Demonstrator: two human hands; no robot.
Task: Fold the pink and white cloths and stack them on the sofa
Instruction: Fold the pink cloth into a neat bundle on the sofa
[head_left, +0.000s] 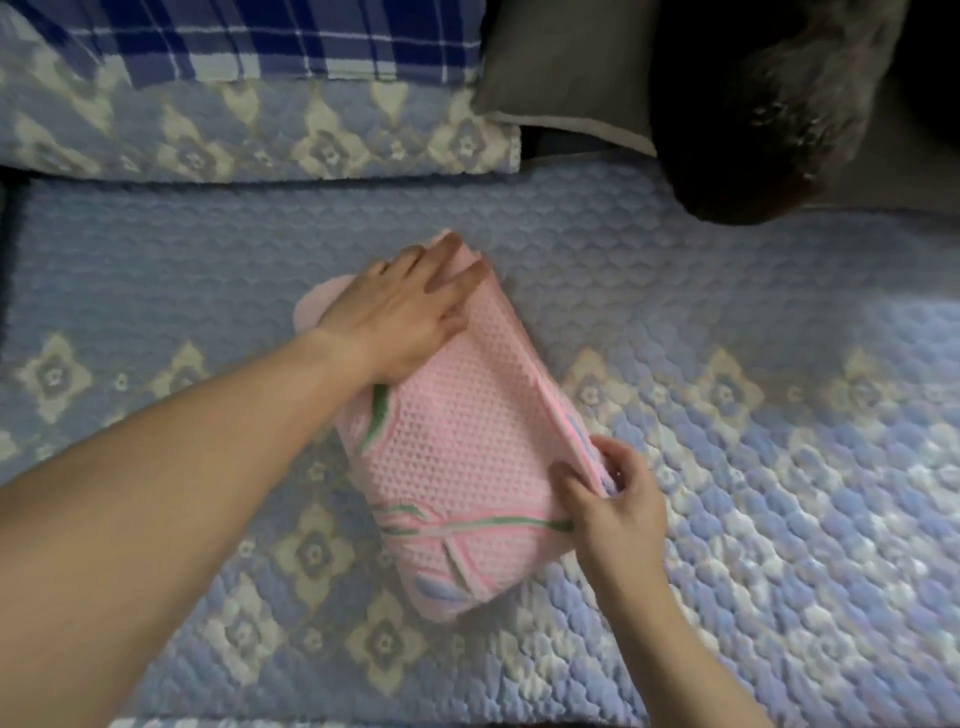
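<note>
from the head view, the pink cloth (457, 457) lay folded on the blue sofa cover (727, 322). the left hand (405, 306) pressed flat on its far end, fingers spread. the right hand (613, 499) pinched the near edge. the fold looked nearly done; next comes smoothing. no white cloth showed.

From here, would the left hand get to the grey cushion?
Probably yes: the left hand lies flat on the pink cloth, holding nothing, and only bare sofa cover lies before the cushion.
</note>
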